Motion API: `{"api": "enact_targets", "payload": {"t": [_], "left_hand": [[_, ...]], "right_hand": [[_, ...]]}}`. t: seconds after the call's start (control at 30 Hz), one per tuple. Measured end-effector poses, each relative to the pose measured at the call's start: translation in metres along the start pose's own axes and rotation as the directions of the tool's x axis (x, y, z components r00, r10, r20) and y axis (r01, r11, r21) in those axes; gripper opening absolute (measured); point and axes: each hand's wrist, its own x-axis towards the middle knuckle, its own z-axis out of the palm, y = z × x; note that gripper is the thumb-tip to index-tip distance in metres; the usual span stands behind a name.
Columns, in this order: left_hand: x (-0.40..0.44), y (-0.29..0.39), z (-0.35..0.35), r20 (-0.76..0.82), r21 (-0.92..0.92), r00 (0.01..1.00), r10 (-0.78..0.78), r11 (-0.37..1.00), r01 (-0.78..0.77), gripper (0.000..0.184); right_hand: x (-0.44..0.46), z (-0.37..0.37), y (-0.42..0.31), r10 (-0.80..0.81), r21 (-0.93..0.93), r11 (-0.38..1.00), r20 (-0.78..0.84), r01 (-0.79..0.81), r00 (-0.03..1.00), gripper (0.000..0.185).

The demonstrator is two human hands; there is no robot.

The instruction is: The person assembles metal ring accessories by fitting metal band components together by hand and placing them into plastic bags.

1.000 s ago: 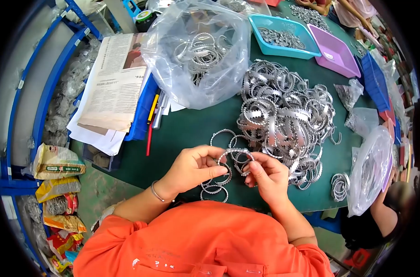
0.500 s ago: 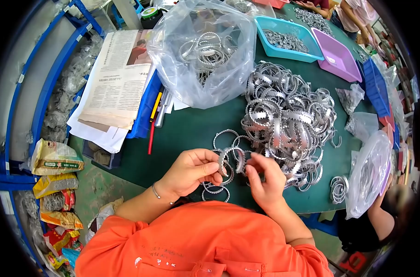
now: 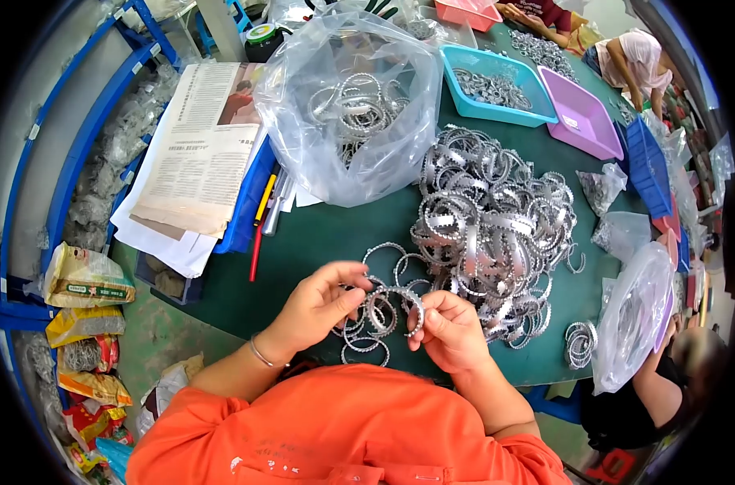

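My right hand pinches the right end of a silver, open metal ring with beaded or toothed edges. The ring stands up in front of my body. Just left of it, my left hand has its thumb and fingers apart and nothing visible between them. Several loose rings lie on the green table beneath and between my hands. Beyond my right hand rises a large tangled pile of similar rings.
A clear plastic bag holds more rings. Newspaper and pens lie left. Turquoise and purple trays stand at the back. A small ring stack and another plastic bag are right. Other people sit around the table.
The ring has passed from my left hand to my right, which has closed on its end. My left fingers have opened away from it. The view has shifted slightly.
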Motion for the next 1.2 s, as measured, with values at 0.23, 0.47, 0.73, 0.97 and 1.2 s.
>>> {"api": "enact_targets", "payload": {"t": [0.23,0.47,0.73,0.97,1.2], "left_hand": [[-0.0016,-0.0042,-0.0028,0.158,-0.182,0.977,-0.143,0.968,0.171,0.021],[-0.0050,-0.0004,0.0028,0.098,-0.118,0.990,-0.106,0.986,0.117,0.020],[-0.0084,0.0025,0.0049,0.116,-0.158,0.993,-0.028,0.986,0.047,0.027],[-0.0076,0.0009,0.0045,0.160,-0.203,0.986,-0.044,0.976,0.077,0.028],[-0.0085,-0.0019,0.0046,0.152,-0.249,0.985,-0.080,0.961,0.117,0.027]], "right_hand": [[-0.0032,-0.0037,-0.0037,0.123,0.130,0.985,-0.042,-0.116,0.992,0.018],[-0.0068,-0.0015,-0.0038,0.072,-0.073,0.994,-0.143,-0.083,0.987,0.026],[-0.0087,-0.0006,-0.0044,0.038,-0.101,0.993,-0.151,-0.054,0.988,0.024],[-0.0090,-0.0013,-0.0032,0.039,-0.061,0.997,-0.138,-0.048,0.990,0.023],[-0.0097,-0.0017,-0.0030,0.042,-0.098,0.994,-0.143,-0.057,0.989,0.023]]}}
